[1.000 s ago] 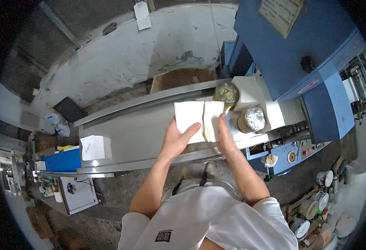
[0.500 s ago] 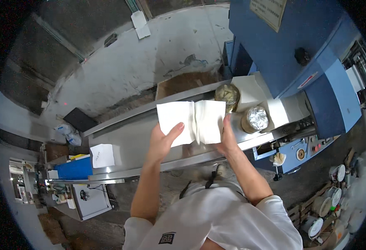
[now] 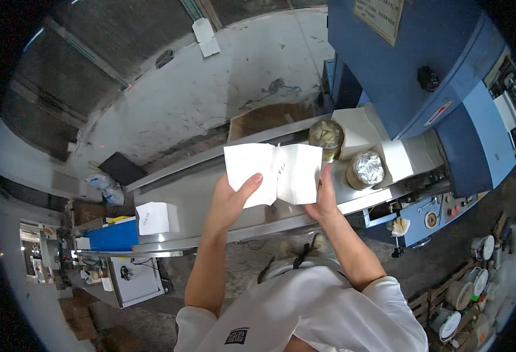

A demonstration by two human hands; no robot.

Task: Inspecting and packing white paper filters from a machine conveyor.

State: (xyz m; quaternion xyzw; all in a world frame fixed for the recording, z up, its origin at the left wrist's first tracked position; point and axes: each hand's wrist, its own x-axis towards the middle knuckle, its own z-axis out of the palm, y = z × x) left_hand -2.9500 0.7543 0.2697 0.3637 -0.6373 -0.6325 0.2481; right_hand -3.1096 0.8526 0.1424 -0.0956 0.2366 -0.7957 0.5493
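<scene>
**White paper booklet [image 3: 269, 170] wide open over a long shiny steel counter [image 3: 190, 190]**

Holding the booklet up above the middle of the counter, not resting on it. Gripping the left half with the left hand [image 3: 228, 202], thumb flat on top. Gripping the right edge with the right hand [image 3: 322, 202], thumb up along the side.

Progress-wise: opened out, dark handwriting showing near the fold. Not closed, not laid on the counter. Can't tell how many sheets are in there, or if bound at all.

As for the counter: smooth, reflective, raised lip along the far side. On its left end, a creased white sheet with dark handwriting [image 3: 152, 218]. Toward its right end, a squat round container with a dull gold top [image 3: 326, 136] and a squat round container with a crinkled silver top [image 3: 366, 170].

Looming over the counter's right end, a big blue metal machine [image 3: 398, 70]. Beyond its far edge, a scuffed whitish wall [image 3: 240, 76]. Off past its near right corner, round white buckets [image 3: 484, 247] on a grimy grey floor [image 3: 440, 249].
</scene>
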